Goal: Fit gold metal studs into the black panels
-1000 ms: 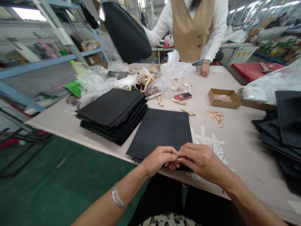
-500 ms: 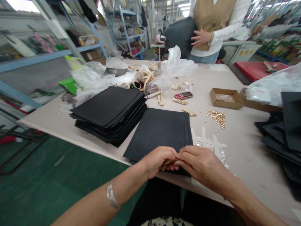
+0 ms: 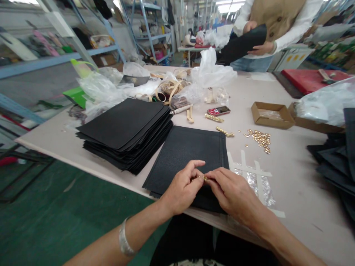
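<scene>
A small gold metal stud (image 3: 205,178) sits between the fingertips of both hands, just above a stack of black pebbled leatherette panels (image 3: 184,159) at the near edge of a pale work table (image 3: 294,177). The left hand (image 3: 181,188), with a wide silver bangle (image 3: 124,238) on its wrist, comes in from the lower left, its thumb and forefinger pinching toward the stud. The right hand (image 3: 233,194) reaches in from the lower right, its fingers pressed close together and its fingertips meeting the stud. Both forearms slant inward, and the hands nearly touch.

Just beyond the hands lies a taller stack of black panels (image 3: 124,133). A loose pile of gold studs (image 3: 259,139) and two short rows of gold studs (image 3: 224,131) lie to the far right of the near stack, beside crinkled silver foil strips (image 3: 256,183). Further away are a red keypad mobile phone (image 3: 218,111), its small print unreadable, and an open brown cardboard box lid (image 3: 271,115). Across the table, a co-worker in a beige waistcoat (image 3: 277,11) holds a curved black panel (image 3: 244,44).
</scene>
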Demonstrator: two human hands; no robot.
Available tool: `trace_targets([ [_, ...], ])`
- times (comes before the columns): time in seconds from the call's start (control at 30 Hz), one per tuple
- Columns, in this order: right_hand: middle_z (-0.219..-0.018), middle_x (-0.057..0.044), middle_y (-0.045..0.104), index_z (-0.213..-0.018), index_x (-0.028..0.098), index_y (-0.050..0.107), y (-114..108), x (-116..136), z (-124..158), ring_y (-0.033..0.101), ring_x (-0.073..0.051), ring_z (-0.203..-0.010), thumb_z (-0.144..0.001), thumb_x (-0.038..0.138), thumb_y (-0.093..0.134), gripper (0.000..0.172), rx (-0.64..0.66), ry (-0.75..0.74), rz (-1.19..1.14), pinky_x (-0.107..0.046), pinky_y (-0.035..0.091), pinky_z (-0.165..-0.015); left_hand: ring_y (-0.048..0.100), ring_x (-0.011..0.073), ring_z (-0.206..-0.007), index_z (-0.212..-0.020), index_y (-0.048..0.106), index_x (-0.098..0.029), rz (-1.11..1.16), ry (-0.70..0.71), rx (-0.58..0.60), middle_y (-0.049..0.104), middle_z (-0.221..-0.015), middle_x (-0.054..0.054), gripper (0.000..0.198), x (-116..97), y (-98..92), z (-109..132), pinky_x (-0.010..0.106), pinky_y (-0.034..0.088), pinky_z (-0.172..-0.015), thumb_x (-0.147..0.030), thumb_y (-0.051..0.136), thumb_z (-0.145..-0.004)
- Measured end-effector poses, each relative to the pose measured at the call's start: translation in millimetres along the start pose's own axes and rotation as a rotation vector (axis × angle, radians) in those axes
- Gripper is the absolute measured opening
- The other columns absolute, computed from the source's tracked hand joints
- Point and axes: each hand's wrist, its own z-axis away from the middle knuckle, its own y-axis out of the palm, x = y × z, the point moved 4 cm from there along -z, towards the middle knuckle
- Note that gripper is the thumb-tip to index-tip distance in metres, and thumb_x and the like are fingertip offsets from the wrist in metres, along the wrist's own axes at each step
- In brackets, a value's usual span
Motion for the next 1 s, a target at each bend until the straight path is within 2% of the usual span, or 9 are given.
trace_targets([
  [0.17, -0.084, -0.007, 0.059, -0.095, 0.016, 0.056, 5.1, -5.9, -1.4, 0.055, -0.019, -0.078, -0.089, 0.016, 0.045, 0.013, 0.006, 0.009, -0.017, -0.034, 0.045, -0.069, 0.058, 0.0144, -0.082, -0.119, 0.047, -0.021, -0.069, 0.014, 0.028, 0.063, -0.086, -0.001, 0.033, -3.6, -4.0, -2.5, 0.027, 0.042, -0.078, -0.022, 0.043, -0.086],
  [0.3, -0.082, -0.007, 0.056, -0.093, 0.016, 0.055, 5.6, -9.7, -5.2, 0.054, -0.019, -0.076, -0.09, 0.02, 0.044, 0.012, -0.015, 0.002, 0.007, -0.033, 0.044, -0.068, 0.057, 0.0135, -0.077, -0.115, 0.049, -0.02, -0.113, 0.015, 0.098, 0.063, -0.085, 0.0, 0.032, -7.2, -5.7, -9.5, 0.025, 0.042, -0.072, -0.019, 0.046, -0.083],
  [0.5, -0.077, -0.005, 0.057, -0.084, 0.017, 0.054, 7.3, -17.2, -7.4, 0.054, -0.017, -0.07, -0.089, 0.023, 0.046, 0.012, -0.06, -0.009, 0.003, -0.03, 0.042, -0.064, 0.055, 0.0126, -0.071, -0.112, 0.055, -0.021, -0.281, 0.108, 0.157, 0.064, -0.082, -0.002, 0.037, -18.6, -3.9, -16.8, 0.023, 0.039, -0.068, -0.009, 0.046, -0.078],
  [0.6, -0.078, -0.003, 0.061, -0.086, 0.019, 0.058, 6.4, -21.3, -8.1, 0.056, -0.014, -0.069, -0.09, 0.024, 0.049, 0.011, -0.045, 0.036, -0.142, -0.028, 0.044, -0.065, 0.057, 0.014, -0.078, -0.105, 0.06, -0.02, -0.211, 0.084, 0.155, 0.065, -0.088, 0.0, 0.031, -14.4, -1.5, -20.2, 0.023, 0.041, -0.071, -0.011, 0.047, -0.078],
  [0.67, -0.077, 0.0, 0.064, -0.085, 0.021, 0.061, 4.7, -26.0, -9.7, 0.058, -0.012, -0.067, -0.089, 0.026, 0.053, 0.01, -0.029, 0.108, -0.301, -0.025, 0.045, -0.064, 0.057, 0.0135, -0.075, -0.101, 0.063, -0.018, -0.168, 0.019, 0.12, 0.066, -0.085, 0.0, 0.024, -7.7, -3.7, -24.4, 0.022, 0.041, -0.067, -0.017, 0.048, -0.081],
  [0.73, -0.073, 0.002, 0.065, -0.085, 0.022, 0.064, 4.2, -33.6, -12.1, 0.058, -0.011, -0.063, -0.087, 0.027, 0.056, 0.01, -0.007, 0.22, -0.458, -0.023, 0.045, -0.06, 0.055, 0.0122, -0.069, -0.097, 0.064, -0.018, -0.195, -0.017, 0.069, 0.065, -0.081, 0.001, 0.021, -2.7, -11.5, -32.5, 0.021, 0.041, -0.063, -0.023, 0.049, -0.083],
  [0.8, -0.069, 0.002, 0.064, -0.089, 0.023, 0.066, 5.6, -43.1, -15.0, 0.058, -0.011, -0.059, -0.087, 0.026, 0.055, 0.011, 0.002, 0.319, -0.564, -0.022, 0.045, -0.056, 0.055, 0.0114, -0.068, -0.098, 0.064, -0.021, -0.39, 0.03, 0.013, 0.064, -0.083, 0.0, 0.021, -3.1, -25.7, -47.4, 0.021, 0.041, -0.062, -0.025, 0.053, -0.082],
  [0.9, -0.071, 0.001, 0.063, -0.096, 0.022, 0.066, 10.5, -59.0, -20.3, 0.058, -0.011, -0.059, -0.086, 0.026, 0.055, 0.015, -0.047, 0.39, -0.63, -0.023, 0.047, -0.057, 0.056, 0.0136, -0.074, -0.106, 0.061, -0.025, -0.78, 0.145, -0.084, 0.061, -0.087, 0.0, 0.029, -9.8, -54.1, -83.4, 0.023, 0.041, -0.068, -0.024, 0.058, -0.078],
  [1.0, -0.072, 0.0, 0.062, -0.099, 0.02, 0.064, 18.6, -76.9, -22.1, 0.059, -0.012, -0.061, -0.085, 0.032, 0.057, 0.02, -0.114, 0.484, -0.732, -0.025, 0.05, -0.058, 0.057, 0.0188, -0.081, -0.112, 0.06, -0.025, -0.949, 0.158, -0.07, 0.061, -0.092, 0.002, 0.042, -12.7, -78.7, -126.1, 0.028, 0.04, -0.073, -0.029, 0.067, -0.07],
])
